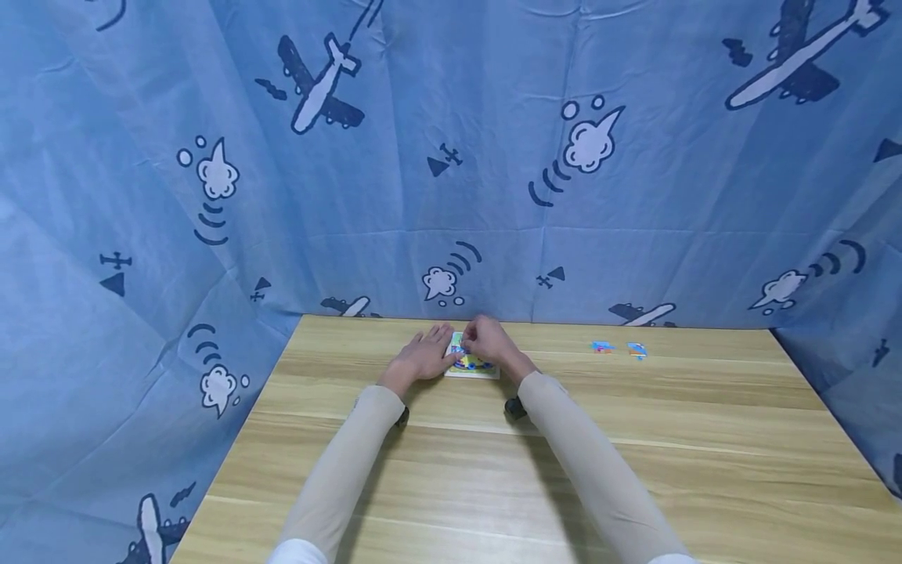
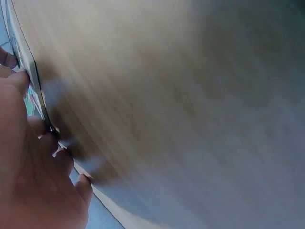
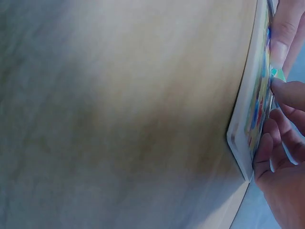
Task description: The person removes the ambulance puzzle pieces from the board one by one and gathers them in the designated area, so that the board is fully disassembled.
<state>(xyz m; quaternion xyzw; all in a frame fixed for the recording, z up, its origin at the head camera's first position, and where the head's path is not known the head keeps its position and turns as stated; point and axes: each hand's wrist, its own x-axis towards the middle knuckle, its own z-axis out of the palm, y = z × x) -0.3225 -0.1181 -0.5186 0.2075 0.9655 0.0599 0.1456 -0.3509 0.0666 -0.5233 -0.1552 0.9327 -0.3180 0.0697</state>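
Left of my right hand [image 1: 489, 341], my left hand [image 1: 423, 356] blocks; beyond, the curtain [image 1: 524, 274]; rightward, passing room over the table [image 1: 705, 407].

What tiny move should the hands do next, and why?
Probably the right hand should press the small green piece down: it seems to pinch it at the puzzle board, while the left hand lies at the board's edge, perhaps steadying it.

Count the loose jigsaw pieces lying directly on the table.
2: one jigsaw piece right of the puzzle board, another jigsaw piece farther right. The left hand or right hand may hide more.
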